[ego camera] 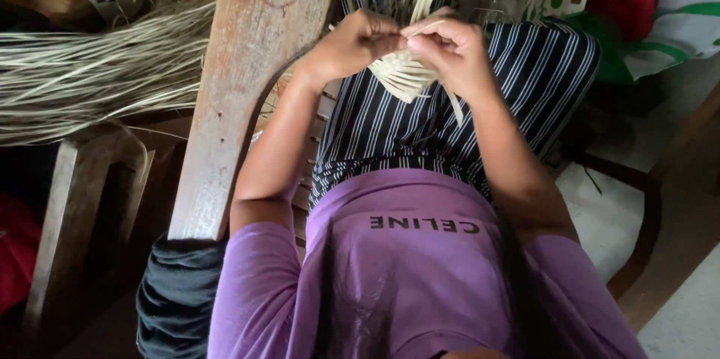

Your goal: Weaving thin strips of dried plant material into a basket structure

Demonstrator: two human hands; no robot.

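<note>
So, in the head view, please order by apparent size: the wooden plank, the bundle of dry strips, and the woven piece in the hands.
1. Wooden plank and bundle of dry strips: similar, and the bundle is cut by the frame edge, so no ranking.
2. Woven piece, smallest; the left hand and right hand hide part of it.

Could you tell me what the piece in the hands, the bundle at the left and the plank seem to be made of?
Woven piece: pale, flat strips, likely dried palm leaf or similar, matte.
Bundle: the same long, dry strips, loose.
Plank: bare wood, worn and faded, with visible grain.
</note>
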